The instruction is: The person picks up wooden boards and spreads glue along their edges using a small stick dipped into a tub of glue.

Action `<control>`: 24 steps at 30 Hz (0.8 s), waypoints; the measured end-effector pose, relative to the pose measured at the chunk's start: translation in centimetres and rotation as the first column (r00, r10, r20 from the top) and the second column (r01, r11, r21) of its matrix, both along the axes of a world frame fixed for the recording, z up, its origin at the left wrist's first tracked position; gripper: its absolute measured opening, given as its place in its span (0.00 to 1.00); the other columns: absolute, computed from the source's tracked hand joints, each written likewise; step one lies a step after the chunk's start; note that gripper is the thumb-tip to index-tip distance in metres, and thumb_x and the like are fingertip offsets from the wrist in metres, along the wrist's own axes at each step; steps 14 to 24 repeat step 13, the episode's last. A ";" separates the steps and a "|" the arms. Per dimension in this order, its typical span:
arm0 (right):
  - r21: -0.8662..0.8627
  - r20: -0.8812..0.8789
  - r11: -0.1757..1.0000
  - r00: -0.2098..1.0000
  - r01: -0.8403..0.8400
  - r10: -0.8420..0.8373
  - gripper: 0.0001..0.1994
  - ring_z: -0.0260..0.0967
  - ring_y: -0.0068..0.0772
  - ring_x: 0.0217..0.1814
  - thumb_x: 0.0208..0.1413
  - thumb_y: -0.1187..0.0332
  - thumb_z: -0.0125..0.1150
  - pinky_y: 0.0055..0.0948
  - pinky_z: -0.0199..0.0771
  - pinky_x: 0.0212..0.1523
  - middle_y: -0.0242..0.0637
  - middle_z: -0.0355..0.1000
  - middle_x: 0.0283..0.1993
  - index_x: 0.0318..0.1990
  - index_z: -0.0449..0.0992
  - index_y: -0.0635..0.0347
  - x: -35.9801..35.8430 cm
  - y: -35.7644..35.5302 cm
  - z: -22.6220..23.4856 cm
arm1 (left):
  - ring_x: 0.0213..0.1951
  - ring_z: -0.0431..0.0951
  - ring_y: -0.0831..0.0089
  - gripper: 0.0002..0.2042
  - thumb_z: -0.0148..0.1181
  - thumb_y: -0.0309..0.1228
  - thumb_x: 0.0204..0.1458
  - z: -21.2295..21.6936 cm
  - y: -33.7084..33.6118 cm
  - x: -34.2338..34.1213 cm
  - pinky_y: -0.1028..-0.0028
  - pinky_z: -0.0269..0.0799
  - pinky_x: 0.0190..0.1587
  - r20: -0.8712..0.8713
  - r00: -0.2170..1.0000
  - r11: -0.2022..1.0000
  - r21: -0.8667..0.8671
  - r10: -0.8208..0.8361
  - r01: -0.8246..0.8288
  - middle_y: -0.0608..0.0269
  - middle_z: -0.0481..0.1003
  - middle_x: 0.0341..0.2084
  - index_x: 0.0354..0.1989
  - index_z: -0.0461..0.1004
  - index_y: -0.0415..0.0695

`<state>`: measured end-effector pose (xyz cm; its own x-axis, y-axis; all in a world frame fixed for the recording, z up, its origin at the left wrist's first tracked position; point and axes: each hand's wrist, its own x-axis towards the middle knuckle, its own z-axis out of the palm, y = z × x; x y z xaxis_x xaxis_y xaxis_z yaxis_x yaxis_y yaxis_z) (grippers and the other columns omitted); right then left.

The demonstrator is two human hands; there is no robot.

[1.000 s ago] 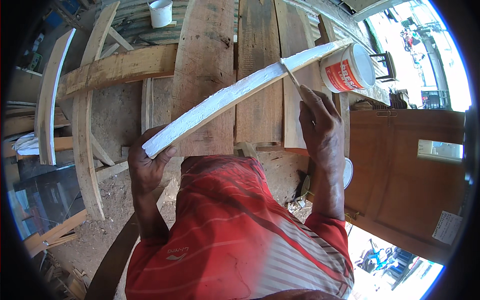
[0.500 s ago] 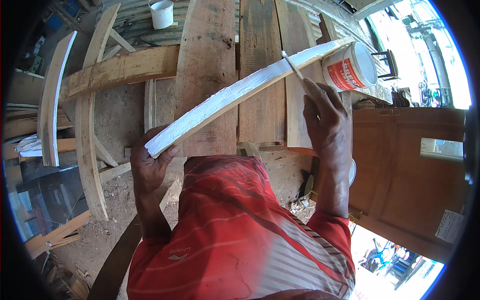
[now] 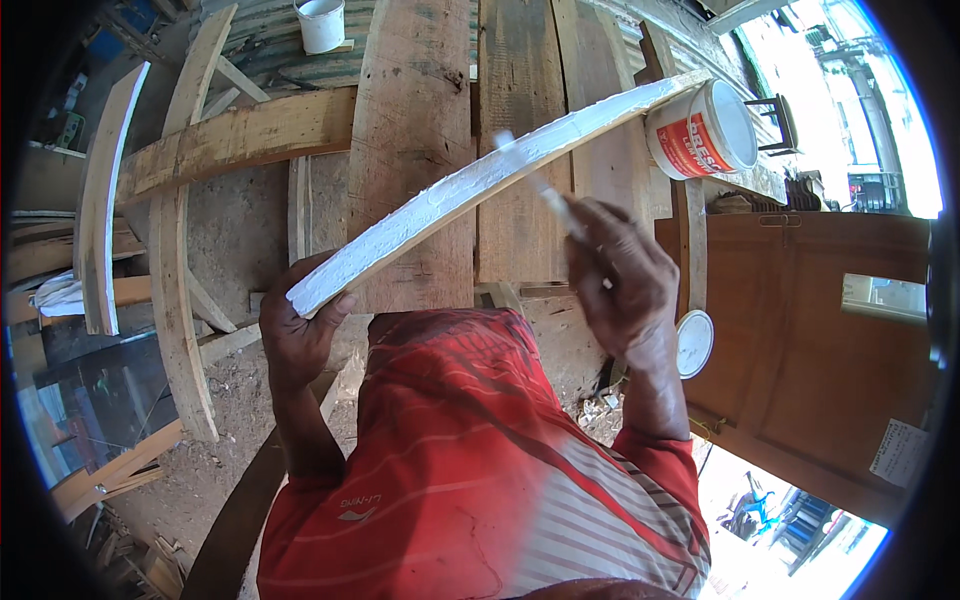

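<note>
A long wooden strip (image 3: 440,205), its upper face coated in white, lies slantwise across the planks, its far end by a white-and-red bucket (image 3: 690,140). My left hand (image 3: 300,325) grips the near end, thumb along the edge. In my right hand (image 3: 625,270) is a thin stick-like tool (image 3: 548,192) with a white tip, blurred by motion; its exact kind I cannot make out. That tip is over the middle of the coated face; whether it touches I cannot tell. White smears mark my right fingers.
Wide rough planks (image 3: 415,150) form the work surface. Another white-edged board (image 3: 105,200) leans at the left beside a timber frame (image 3: 175,300). A white pail (image 3: 321,27) stands at the back. On the right are a brown door panel (image 3: 800,330) and a round white lid (image 3: 694,344).
My right hand has moved left and nearer to me, drawing the tool's tip along the strip toward its middle. The left hand and the strip have hardly moved.
</note>
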<state>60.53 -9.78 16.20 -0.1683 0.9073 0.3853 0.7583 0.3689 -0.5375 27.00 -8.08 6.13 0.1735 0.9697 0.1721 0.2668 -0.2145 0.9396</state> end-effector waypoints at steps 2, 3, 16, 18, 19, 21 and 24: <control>0.064 -0.261 0.969 0.941 0.237 -0.213 0.17 0.79 0.28 0.41 0.63 0.74 0.65 0.27 0.80 0.43 0.42 0.80 0.50 0.58 0.78 0.62 1.8 0.6 -3.7 | 0.46 0.82 0.69 0.18 0.71 0.27 0.56 0.3 0.2 0.1 0.69 0.77 0.52 0.009 1.000 1.000 0.007 -0.013 0.013 0.55 0.83 0.45 0.54 0.78 0.35; 0.093 -0.406 0.941 0.875 0.325 -0.262 0.15 0.78 0.26 0.43 0.66 0.72 0.64 0.26 0.78 0.46 0.41 0.80 0.51 0.58 0.78 0.63 2.7 0.7 -6.2 | 0.47 0.82 0.69 0.18 0.70 0.26 0.57 0.5 0.3 0.3 0.69 0.77 0.52 0.013 1.000 1.000 0.011 -0.028 0.028 0.56 0.82 0.45 0.54 0.78 0.35; -0.074 -0.605 0.839 0.645 0.538 -0.467 0.13 0.75 0.27 0.49 0.67 0.69 0.63 0.28 0.75 0.55 0.37 0.77 0.51 0.56 0.75 0.58 1.5 3.4 -15.8 | 0.47 0.82 0.69 0.17 0.70 0.27 0.57 1.4 0.3 0.5 0.69 0.76 0.52 -0.019 0.998 0.996 0.060 -0.066 0.067 0.56 0.82 0.46 0.54 0.79 0.38; -0.074 -0.605 0.839 0.645 0.538 -0.467 0.13 0.75 0.27 0.49 0.67 0.69 0.63 0.28 0.75 0.55 0.37 0.77 0.51 0.56 0.75 0.58 1.5 3.4 -15.8 | 0.47 0.82 0.69 0.17 0.70 0.27 0.57 1.4 0.3 0.5 0.69 0.76 0.52 -0.019 0.998 0.996 0.060 -0.066 0.067 0.56 0.82 0.46 0.54 0.79 0.38; -0.074 -0.605 0.839 0.645 0.538 -0.467 0.13 0.75 0.27 0.49 0.67 0.69 0.63 0.28 0.75 0.55 0.37 0.77 0.51 0.56 0.75 0.58 1.5 3.4 -15.8 | 0.47 0.82 0.69 0.17 0.70 0.27 0.57 1.4 0.3 0.5 0.69 0.76 0.52 -0.019 0.998 0.996 0.060 -0.066 0.067 0.56 0.82 0.46 0.54 0.79 0.38; -0.074 -0.605 0.839 0.645 0.538 -0.467 0.13 0.75 0.27 0.49 0.67 0.69 0.63 0.28 0.75 0.55 0.37 0.77 0.51 0.56 0.75 0.58 1.5 3.4 -15.8 | 0.47 0.82 0.69 0.17 0.70 0.27 0.57 1.4 0.3 0.5 0.69 0.76 0.52 -0.019 0.998 0.996 0.060 -0.066 0.067 0.56 0.82 0.46 0.54 0.79 0.38; -0.074 -0.605 0.839 0.645 0.538 -0.467 0.13 0.75 0.27 0.49 0.67 0.69 0.63 0.28 0.75 0.55 0.37 0.77 0.51 0.56 0.75 0.58 1.5 3.4 -15.8 | 0.47 0.82 0.69 0.17 0.70 0.27 0.57 1.4 0.3 0.5 0.69 0.76 0.52 -0.019 0.998 0.996 0.060 -0.066 0.067 0.56 0.82 0.46 0.54 0.79 0.38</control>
